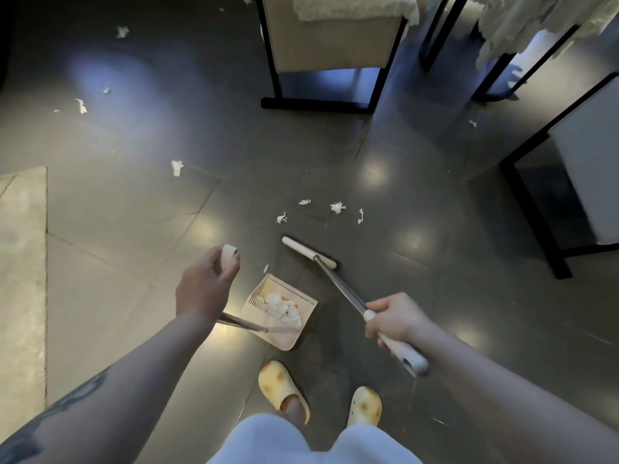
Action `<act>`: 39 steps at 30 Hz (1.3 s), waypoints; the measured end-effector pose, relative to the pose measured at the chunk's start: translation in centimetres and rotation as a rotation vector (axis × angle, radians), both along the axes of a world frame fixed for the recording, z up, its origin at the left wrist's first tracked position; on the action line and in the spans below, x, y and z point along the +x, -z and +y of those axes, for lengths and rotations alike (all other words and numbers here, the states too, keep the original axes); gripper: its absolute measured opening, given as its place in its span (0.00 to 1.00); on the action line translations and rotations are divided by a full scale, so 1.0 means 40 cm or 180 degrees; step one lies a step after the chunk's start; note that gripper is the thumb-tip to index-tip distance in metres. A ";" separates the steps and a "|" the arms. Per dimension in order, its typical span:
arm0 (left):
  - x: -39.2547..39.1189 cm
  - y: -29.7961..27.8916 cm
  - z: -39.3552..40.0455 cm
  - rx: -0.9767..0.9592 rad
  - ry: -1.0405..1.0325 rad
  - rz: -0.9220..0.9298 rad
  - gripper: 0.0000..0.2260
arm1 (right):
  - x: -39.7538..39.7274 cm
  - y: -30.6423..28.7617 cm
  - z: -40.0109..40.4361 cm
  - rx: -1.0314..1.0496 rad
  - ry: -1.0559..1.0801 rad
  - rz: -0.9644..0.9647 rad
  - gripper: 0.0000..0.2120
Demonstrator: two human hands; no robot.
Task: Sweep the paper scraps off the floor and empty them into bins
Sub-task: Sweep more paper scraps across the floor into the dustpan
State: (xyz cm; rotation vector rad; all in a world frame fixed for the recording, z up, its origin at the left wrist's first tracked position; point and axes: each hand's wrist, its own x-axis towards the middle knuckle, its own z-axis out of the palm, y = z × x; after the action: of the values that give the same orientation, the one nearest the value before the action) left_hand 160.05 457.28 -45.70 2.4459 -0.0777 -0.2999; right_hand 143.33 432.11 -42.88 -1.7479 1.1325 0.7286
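Scraps (337, 207) just beyond broom (310, 252); right hand (393, 318) grips it, left hand (204, 283) seemingly clamps dustpan (279, 313) handle

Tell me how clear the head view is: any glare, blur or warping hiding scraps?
Head view: dim, with round glare spots on the glossy floor; wide-angle warp bends the chair frames at the edges; far scraps look soft, while the near scraps ahead of the broom head read clearly.

Both bare arms reach forward and down: the left hand (204, 286) grips a handle top with curled fingers (231, 266), while the right hand (395, 318) closes around a pole.
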 end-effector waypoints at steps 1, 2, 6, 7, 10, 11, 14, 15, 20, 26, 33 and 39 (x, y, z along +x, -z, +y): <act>0.002 0.001 0.002 0.0001 -0.0003 0.0000 0.12 | 0.011 0.011 0.012 0.0045 0.0029 0.0025 0.29; 0.005 0.001 0.005 0.0001 0.0005 -0.0002 0.12 | 0.016 0.017 0.024 0.0100 0.0032 0.0054 0.29; 0.022 -0.001 0.012 0.0016 0.0038 0.0040 0.12 | -0.021 -0.011 0.049 0.0310 -0.0044 0.0242 0.28; 0.025 -0.002 0.014 0.0020 0.0031 0.0050 0.12 | -0.035 -0.026 0.044 0.0358 0.0006 0.0257 0.27; 0.019 -0.006 0.018 0.0000 0.0043 0.0093 0.13 | -0.065 -0.071 0.011 0.0457 0.0164 0.0240 0.25; 0.013 -0.009 0.019 -0.0035 0.0046 0.0110 0.13 | -0.071 -0.085 0.000 0.0453 0.0197 0.0235 0.24; -0.016 -0.017 0.032 -0.0170 0.0057 0.0183 0.13 | -0.070 -0.113 -0.017 0.0384 0.0230 0.0165 0.25; -0.031 -0.022 0.043 -0.0219 0.0053 0.0214 0.14 | -0.064 -0.119 -0.019 0.0346 0.0215 0.0117 0.25; -0.097 -0.042 0.154 -0.0485 -0.0258 0.0247 0.15 | 0.001 -0.110 -0.019 0.0136 0.0223 -0.0148 0.23; -0.092 -0.069 0.284 -0.0507 -0.0629 0.0118 0.03 | 0.088 -0.043 0.002 0.0117 0.0268 -0.0241 0.21; -0.089 -0.032 0.354 -0.0173 -0.0722 0.0164 0.11 | 0.148 0.022 0.117 0.0099 0.0083 -0.0216 0.21; -0.026 -0.030 0.358 0.0022 -0.0639 0.0173 0.13 | 0.106 0.058 0.242 0.0415 -0.0202 0.0099 0.25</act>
State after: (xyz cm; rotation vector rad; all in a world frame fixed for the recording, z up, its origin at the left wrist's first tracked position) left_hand 158.99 471.61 -44.50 2.4268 0.1916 -0.2772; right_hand 147.56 441.80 -45.21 -1.6738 1.0307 0.8522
